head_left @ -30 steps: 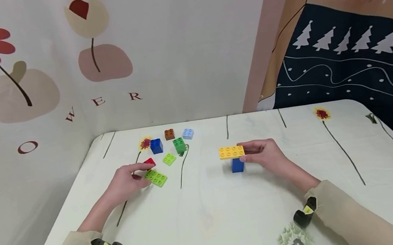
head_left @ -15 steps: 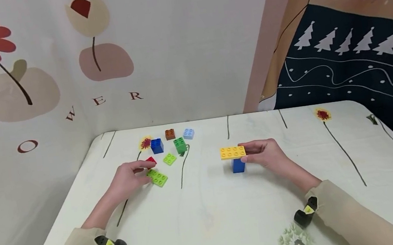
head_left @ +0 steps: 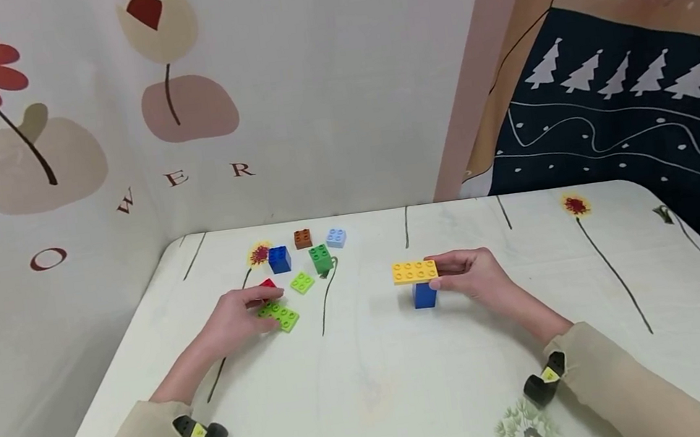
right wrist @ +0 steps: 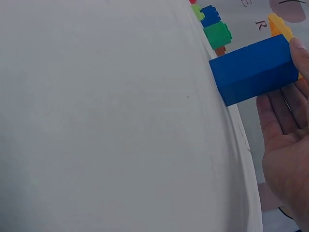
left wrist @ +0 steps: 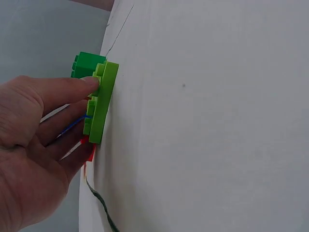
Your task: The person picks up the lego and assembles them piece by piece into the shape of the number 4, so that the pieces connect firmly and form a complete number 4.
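Note:
In the head view my left hand (head_left: pixel 240 316) spans a lime-green eight-stud brick (head_left: pixel 285 317) at the left of the table, thumb and fingers at its sides. The left wrist view has the thumb against the studs of this lime-green brick (left wrist: pixel 103 104). A red brick (head_left: pixel 268 283) is partly hidden behind those fingers. My right hand (head_left: pixel 472 278) grips a yellow eight-stud brick (head_left: pixel 414 272) by its right end. Under it stands a blue stack (head_left: pixel 424 296); the right wrist view shows a seam across this blue stack (right wrist: pixel 256 67).
Beyond the left hand lie a small lime-green brick (head_left: pixel 302 283), a blue brick (head_left: pixel 279 260), a green brick (head_left: pixel 321 258), a brown brick (head_left: pixel 303 239) and a light-blue brick (head_left: pixel 336 238). A flower-printed cloth covers the table (head_left: pixel 369 376). Patterned fabric hangs behind.
The left hand has shifted slightly right, and its fingers and thumb now reach farther over the lime-green eight-stud brick. The right hand, yellow brick and blue stack look unmoved.

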Demonstrator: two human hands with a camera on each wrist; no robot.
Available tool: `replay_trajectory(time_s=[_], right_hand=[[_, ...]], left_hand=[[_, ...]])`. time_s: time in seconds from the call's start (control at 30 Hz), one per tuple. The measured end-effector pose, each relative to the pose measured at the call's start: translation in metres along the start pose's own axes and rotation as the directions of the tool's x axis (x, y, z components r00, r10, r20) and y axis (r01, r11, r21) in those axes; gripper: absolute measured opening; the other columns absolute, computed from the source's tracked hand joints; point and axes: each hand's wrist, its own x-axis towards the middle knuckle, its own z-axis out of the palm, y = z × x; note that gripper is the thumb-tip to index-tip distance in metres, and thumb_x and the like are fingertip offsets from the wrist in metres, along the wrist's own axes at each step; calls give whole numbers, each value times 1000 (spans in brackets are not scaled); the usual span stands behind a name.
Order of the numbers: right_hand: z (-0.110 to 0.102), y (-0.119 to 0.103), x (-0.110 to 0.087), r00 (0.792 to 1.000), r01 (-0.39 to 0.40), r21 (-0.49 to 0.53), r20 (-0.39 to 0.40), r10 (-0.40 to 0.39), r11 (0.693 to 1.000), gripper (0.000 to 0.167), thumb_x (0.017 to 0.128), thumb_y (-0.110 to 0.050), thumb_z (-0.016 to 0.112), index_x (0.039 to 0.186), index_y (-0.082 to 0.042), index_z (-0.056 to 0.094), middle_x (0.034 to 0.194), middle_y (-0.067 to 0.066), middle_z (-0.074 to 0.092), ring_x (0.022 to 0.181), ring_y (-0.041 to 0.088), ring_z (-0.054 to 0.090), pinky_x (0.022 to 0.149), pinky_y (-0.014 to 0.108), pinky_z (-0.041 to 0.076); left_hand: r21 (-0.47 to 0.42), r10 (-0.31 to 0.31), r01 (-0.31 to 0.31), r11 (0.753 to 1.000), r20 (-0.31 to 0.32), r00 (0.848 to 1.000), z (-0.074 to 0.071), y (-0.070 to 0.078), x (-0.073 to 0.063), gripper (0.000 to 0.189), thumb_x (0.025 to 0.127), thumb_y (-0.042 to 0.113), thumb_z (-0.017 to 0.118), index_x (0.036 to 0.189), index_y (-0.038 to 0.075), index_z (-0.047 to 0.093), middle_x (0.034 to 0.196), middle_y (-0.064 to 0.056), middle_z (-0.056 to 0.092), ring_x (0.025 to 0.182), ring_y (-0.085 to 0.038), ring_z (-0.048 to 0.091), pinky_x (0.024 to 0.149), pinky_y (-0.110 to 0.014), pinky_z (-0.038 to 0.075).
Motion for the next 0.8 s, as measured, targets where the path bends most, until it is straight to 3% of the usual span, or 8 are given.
replay_trajectory(time_s=[0.37,0.6,0.8], right_hand=[[-2,1,1,1000,0,-21,8,0,1000,46,86,-8,84,129,1,69,124,17,71,111,28,70,84,25,58],[-2,2,2,1000,9,-7,11,-9,1000,46,86,-7,84,129,2,69,123,17,71,111,27,70,83,24,58],[-2,2,2,1000,21,-8,15,-20,1000,47,86,-8,84,129,3,69,122,18,71,110,27,71,82,24,58]], left_hand=[[48,-1,-2,999,53,999,5,0,-2,46,85,6,83,130,9,72,134,-16,64,129,-41,52,103,-55,48],[83,60,-63,995,32,998,7,-2,-3,39,86,1,80,124,7,75,125,-13,69,120,-37,59,99,-53,52],[76,53,-55,996,22,998,9,-1,-5,38,86,4,82,123,7,75,124,-14,69,118,-36,60,98,-52,53]])
